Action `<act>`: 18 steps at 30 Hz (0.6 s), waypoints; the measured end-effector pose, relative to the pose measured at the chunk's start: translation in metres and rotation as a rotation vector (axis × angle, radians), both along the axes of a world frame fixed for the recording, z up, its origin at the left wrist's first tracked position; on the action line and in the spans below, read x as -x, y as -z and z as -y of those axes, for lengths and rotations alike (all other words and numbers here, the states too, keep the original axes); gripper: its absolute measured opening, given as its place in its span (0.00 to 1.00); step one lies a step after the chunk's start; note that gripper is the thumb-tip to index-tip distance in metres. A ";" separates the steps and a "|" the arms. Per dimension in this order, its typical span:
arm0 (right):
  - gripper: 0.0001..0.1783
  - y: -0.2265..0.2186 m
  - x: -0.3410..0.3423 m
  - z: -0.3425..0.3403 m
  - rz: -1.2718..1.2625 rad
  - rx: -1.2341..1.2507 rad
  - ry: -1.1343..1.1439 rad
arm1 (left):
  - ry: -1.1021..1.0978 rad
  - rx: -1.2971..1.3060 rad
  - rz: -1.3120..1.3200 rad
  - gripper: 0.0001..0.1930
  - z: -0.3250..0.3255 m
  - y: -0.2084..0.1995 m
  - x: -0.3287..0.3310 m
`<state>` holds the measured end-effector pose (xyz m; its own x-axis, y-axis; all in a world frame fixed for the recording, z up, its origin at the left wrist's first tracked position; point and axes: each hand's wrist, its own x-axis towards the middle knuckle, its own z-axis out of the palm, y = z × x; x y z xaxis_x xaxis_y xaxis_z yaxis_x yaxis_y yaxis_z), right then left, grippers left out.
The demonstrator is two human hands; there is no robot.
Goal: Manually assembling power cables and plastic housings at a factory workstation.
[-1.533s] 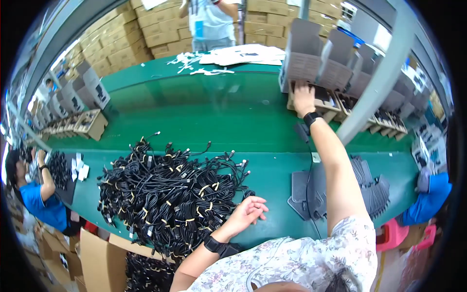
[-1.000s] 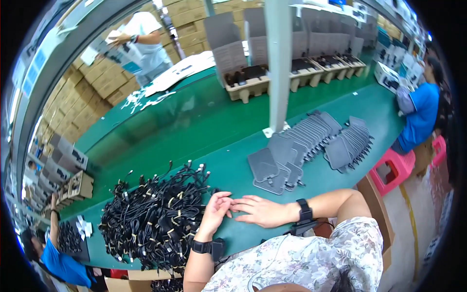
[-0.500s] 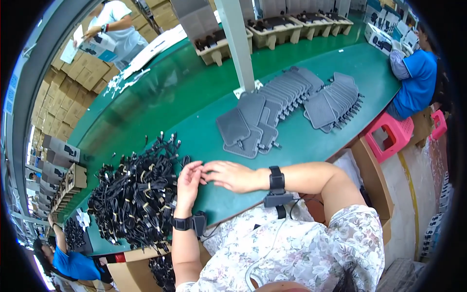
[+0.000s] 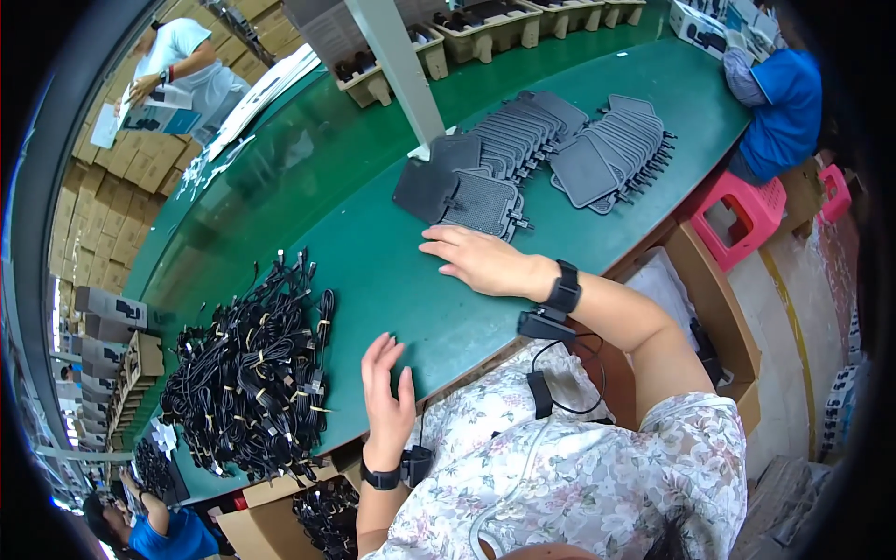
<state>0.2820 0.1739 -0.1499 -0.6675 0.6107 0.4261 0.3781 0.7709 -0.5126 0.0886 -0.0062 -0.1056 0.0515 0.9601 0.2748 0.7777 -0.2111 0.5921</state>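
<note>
My right hand reaches over the green table, fingers stretched out and holding nothing. It is just below the nearest of the flat dark-grey panels, which have textured faces and small black fittings at their edges. My left hand is nearer the table's front edge, open with its fingers apart, palm bare. To its left lies a big heap of bundled black cables, tied with pale bands. A second fanned row of grey panels lies farther right. Both my wrists carry black straps with small devices.
A white post stands on the table behind the panels. Beige bins line the far side. An open carton sits at right below the table edge, another at lower left. A pink stool and co-workers in blue are to either side.
My hands have parted from each other. The right one has moved up and right toward the panels; the left has come down and right, away from the cable heap. The view has shifted.
</note>
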 end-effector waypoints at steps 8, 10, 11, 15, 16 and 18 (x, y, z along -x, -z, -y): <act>0.17 0.000 -0.084 0.077 -0.036 -0.239 0.386 | 0.060 -0.046 0.068 0.13 -0.012 0.014 -0.011; 0.15 0.022 -0.088 0.087 -0.126 -0.307 0.442 | 0.011 -0.070 -0.074 0.11 -0.013 0.008 -0.013; 0.11 0.026 -0.085 0.086 -0.157 -0.362 0.456 | 0.060 -0.078 -0.046 0.11 -0.011 0.007 -0.013; 0.08 0.031 -0.076 0.084 -0.211 -0.448 0.470 | 0.075 -0.091 -0.136 0.10 -0.011 0.006 -0.008; 0.08 0.030 -0.078 0.085 -0.194 -0.453 0.494 | 0.094 -0.095 -0.160 0.10 -0.010 0.006 -0.008; 0.08 0.028 -0.080 0.088 -0.168 -0.456 0.497 | 0.134 -0.098 -0.178 0.10 -0.008 0.007 -0.007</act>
<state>0.3621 0.0862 -0.1776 -0.2576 0.5626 0.7855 0.6861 0.6790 -0.2613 0.0954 0.0016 -0.1124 0.2324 0.9106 0.3416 0.8291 -0.3691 0.4199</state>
